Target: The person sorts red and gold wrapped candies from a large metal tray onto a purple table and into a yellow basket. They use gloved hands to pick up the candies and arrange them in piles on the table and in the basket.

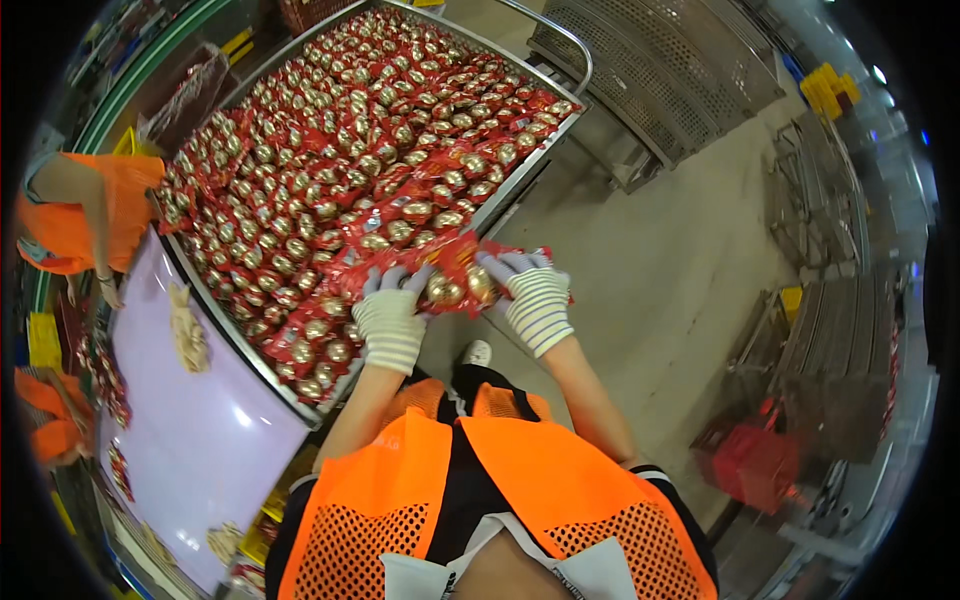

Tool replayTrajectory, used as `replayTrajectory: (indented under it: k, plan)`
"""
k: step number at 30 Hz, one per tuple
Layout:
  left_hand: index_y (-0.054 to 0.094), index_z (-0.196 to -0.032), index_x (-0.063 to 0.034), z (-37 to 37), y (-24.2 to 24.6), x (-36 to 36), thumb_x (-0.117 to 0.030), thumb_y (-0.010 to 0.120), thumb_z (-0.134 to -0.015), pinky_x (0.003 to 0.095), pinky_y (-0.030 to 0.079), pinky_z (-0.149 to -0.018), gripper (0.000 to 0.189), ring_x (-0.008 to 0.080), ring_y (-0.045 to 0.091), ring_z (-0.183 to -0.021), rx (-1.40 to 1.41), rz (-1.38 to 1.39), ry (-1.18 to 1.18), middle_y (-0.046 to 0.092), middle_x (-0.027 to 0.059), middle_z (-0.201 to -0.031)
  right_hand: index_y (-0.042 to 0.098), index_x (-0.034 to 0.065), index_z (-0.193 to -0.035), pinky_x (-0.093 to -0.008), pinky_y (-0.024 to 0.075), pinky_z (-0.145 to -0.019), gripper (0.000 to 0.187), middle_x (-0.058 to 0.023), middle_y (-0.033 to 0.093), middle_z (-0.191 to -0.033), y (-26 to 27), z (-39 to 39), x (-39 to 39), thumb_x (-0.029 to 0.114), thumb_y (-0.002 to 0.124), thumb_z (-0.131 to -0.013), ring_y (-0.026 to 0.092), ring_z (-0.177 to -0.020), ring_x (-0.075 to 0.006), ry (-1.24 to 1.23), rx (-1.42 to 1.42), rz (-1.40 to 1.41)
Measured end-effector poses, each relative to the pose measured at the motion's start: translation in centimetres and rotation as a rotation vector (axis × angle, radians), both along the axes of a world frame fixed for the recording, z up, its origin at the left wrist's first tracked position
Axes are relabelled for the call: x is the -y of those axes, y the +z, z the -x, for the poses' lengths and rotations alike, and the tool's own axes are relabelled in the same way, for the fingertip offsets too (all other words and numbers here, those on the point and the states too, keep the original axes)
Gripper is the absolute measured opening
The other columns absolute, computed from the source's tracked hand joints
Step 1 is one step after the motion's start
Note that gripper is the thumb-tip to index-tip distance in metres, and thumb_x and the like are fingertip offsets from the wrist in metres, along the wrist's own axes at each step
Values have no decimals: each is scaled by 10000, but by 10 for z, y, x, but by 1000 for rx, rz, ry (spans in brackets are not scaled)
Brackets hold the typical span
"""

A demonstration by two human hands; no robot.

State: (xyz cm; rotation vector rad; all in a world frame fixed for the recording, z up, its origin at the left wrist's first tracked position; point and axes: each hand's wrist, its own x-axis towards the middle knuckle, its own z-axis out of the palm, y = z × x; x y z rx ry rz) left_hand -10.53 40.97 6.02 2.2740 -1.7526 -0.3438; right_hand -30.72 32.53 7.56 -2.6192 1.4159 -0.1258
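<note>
A large metal tray cart [519, 180] is heaped with red plastic packs [360, 135] that have round golden windows or contents. At its near right edge I hold a strip of red packs [459, 289] between both hands. My left hand [394, 315], in a striped knit glove, grips the strip's left part. My right hand [534, 296], gloved alike, grips the right part, out past the cart's rim. Some fingertips are hidden among the shiny film.
A pale lilac table [202, 465] adjoins the cart on the left, with a cream glove [187, 330] on it. Two people in orange vests [120, 202] are at the far left. Perforated metal racks [660, 67] stand on the right, near a red crate [754, 461].
</note>
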Motion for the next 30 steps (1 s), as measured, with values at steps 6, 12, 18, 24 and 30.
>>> replayTrajectory:
  k: [6,12,18,24,30]
  plan:
    - [564,-1316,-334,83,-8,137,-252,823,-682,570,449,-920,690,375,475,-1272,-78,9,-57,572,39,-1268,531,396,-1343,-512,501,-857,750,40,623,-1229,5,89,122,237,808,-664,581,-1131,-270,-80,-80,88]
    - [525,-1356,-354,93,-19,262,-287,801,-723,528,483,-945,694,368,477,-1288,-121,-33,-17,567,37,-1295,533,399,-1349,-481,517,-870,777,21,624,-1228,4,97,265,211,819,-650,587,-1101,-251,94,-129,125]
    - [533,-1360,-326,88,-40,363,-319,786,-744,530,478,-943,666,336,483,-1263,-231,-62,114,558,35,-1301,546,396,-1327,-479,506,-804,723,41,625,-1174,-5,66,410,182,784,-678,583,-1104,-229,346,-246,196]
    - [559,-1350,-284,72,-69,397,-441,762,-755,509,487,-892,649,310,524,-1219,-225,-175,309,589,58,-1270,514,412,-1350,-486,505,-820,716,52,598,-1208,-32,1,489,204,773,-717,565,-1134,-192,639,-483,68]
    - [523,-1384,-252,80,-75,397,-473,722,-792,624,375,-976,662,335,426,-1348,-222,-308,362,556,84,-1339,546,392,-1325,-512,464,-834,701,48,619,-1222,-63,-14,507,190,771,-693,577,-1139,-205,851,-429,116]
